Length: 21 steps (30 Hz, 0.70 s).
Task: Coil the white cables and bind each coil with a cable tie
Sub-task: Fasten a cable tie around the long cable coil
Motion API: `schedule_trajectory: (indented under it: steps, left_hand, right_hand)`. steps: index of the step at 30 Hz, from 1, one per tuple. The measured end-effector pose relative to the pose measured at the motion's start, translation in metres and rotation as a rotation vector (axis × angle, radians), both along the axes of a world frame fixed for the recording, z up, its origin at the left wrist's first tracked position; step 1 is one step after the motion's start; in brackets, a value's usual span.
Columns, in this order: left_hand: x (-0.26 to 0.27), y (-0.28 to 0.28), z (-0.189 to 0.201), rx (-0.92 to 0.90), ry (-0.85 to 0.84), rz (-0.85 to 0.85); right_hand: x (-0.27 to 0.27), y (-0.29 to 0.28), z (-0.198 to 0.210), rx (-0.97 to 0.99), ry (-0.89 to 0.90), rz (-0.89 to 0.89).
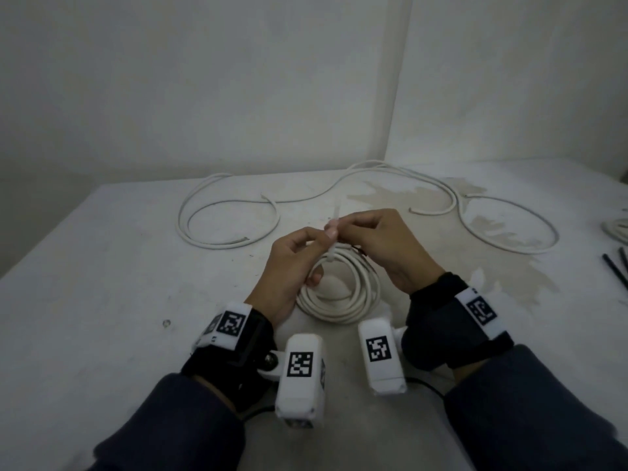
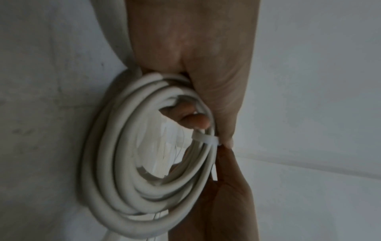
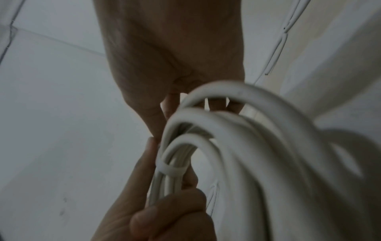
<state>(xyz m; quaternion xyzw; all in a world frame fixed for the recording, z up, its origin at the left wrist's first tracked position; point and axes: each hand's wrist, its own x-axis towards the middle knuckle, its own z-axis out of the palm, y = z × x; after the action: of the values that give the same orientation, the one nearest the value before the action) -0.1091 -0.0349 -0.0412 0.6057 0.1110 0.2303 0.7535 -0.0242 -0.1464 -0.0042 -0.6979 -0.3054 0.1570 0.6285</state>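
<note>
The left hand (image 1: 292, 266) grips the springy white coil (image 1: 339, 294) beside the cable tie (image 2: 206, 140). The right hand (image 1: 384, 246) pinches the thin, bendy tail. Best to hold near the tie.

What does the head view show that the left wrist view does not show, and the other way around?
Only the head view shows the loose white cables lying uncoiled on the table, the dark sticks at its right edge, and the tie's free tail standing up above the fingers. Only the left wrist view shows the cable tie closed as a band around the strands, with a fingertip inside the coil. Both show the coiled cable, the left hand and the right hand meeting at the tie.
</note>
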Motion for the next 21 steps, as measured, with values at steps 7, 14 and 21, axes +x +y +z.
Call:
schedule_trajectory:
  steps: [7, 14, 21]
  left_hand:
    - [-0.004, -0.007, 0.011, 0.068, 0.029, -0.054]
    - [0.013, -0.036, 0.036, 0.127, 0.075, -0.152]
    - [0.029, -0.08, 0.031, 0.084, 0.146, -0.315]
  right_hand:
    - [-0.006, -0.006, 0.014, -0.059, -0.026, -0.148]
    - [0.001, -0.035, 0.032, 0.04, 0.254, -0.287]
    - [0.01, -0.097, 0.031, -0.051, 0.228, -0.28]
